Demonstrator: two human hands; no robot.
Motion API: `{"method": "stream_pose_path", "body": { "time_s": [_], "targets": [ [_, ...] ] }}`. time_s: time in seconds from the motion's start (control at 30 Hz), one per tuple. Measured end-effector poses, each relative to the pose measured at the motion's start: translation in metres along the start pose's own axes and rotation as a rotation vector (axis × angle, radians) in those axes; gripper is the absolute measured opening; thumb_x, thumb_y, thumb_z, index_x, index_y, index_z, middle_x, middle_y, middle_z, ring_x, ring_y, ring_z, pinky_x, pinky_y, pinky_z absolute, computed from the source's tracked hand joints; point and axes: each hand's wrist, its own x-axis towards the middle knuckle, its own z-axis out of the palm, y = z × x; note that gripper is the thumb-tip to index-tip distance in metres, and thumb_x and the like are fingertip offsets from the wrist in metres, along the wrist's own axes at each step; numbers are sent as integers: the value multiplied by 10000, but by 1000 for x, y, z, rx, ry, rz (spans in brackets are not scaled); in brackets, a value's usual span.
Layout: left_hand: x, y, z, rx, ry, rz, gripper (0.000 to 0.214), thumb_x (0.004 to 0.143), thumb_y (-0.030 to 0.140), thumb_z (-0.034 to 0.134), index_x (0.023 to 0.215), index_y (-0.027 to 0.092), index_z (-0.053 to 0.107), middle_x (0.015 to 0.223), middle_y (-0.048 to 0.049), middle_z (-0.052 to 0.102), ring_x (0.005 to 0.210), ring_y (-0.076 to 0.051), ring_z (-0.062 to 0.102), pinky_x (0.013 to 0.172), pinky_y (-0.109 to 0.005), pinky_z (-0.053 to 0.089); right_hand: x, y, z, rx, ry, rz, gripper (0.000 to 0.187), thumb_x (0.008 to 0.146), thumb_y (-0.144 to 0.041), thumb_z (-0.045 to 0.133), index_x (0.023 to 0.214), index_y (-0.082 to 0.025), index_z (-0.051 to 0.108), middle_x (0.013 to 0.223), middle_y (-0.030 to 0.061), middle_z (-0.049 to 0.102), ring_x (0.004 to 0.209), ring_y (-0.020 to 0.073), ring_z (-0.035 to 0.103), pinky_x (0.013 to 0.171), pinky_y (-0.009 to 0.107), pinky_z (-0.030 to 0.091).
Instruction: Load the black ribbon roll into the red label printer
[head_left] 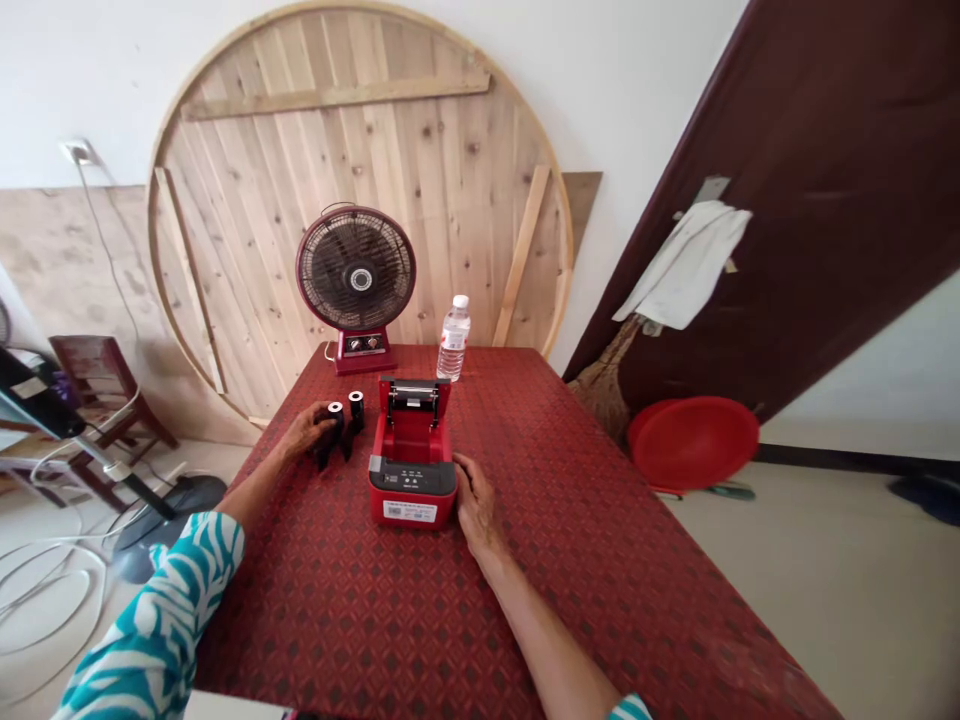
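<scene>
Label printer [412,492], nearer the worktop's [592,570] left edge, has our right hand [477,502] against its side, probably for steadiness, grip unclear; our left hand's [304,431] fingers grasp a black roll [337,417] farther left; the printer's raised lid [442,397] bares its bay [410,442].

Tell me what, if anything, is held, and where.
Left hand: nearer dark roll, apparently by its side. Right hand: resting against the red printer, right side.
</scene>
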Motion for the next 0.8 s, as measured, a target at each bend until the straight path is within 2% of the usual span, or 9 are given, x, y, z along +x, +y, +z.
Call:
{"method": "stream_pose_path", "body": {
  "time_s": [0.17,0.27,0.33,0.4,0.5,0.6,0.8],
  "targets": [
    [-6,23,-15,-261,114,76,403,575,394,758,860,167,585,721,3,646,665,-172,611,628,-294,508,1,-1,0,6,1,-10,316,870,-391,432,1034,-209,631,1038,66,678,980,215,601,887,361,447],
    [-20,56,-13,-242,47,110,402,609,374,756,929,173,617,775,-3,663,689,-178,619,610,-283,511,2,-1,1,0,1,-14,311,866,-384,433,1034,-208,627,1053,70,671,995,218,598,905,372,439],
    [-31,84,5,-5,-162,205,403,690,344,712,1052,186,628,902,-35,680,787,-188,630,688,-291,514,3,-1,2,6,6,-21,305,863,-373,430,1028,-206,625,1049,71,667,1000,218,595,913,376,436],
    [-39,108,32,309,-368,360,355,730,311,682,1068,203,654,1001,-50,671,913,-195,614,822,-303,482,4,0,3,9,15,-32,295,860,-359,426,1016,-205,623,1034,70,665,997,214,593,917,378,435],
    [-43,128,71,643,-491,476,306,770,253,622,1071,222,668,990,-47,669,896,-182,607,833,-296,456,3,1,4,6,19,-61,275,859,-335,415,988,-211,624,1003,63,663,977,206,596,905,371,444],
    [-35,130,96,879,-535,464,318,738,179,620,1047,220,681,970,-51,684,847,-185,618,769,-273,452,3,1,3,3,21,-96,264,860,-314,406,965,-211,625,980,63,661,956,202,600,889,364,453],
    [-13,120,120,1153,-698,330,270,690,160,651,943,229,717,959,-45,718,890,-225,640,735,-259,434,6,0,5,20,33,-109,251,855,-281,408,961,-215,626,963,62,662,942,200,604,878,361,461]
  ]
}}
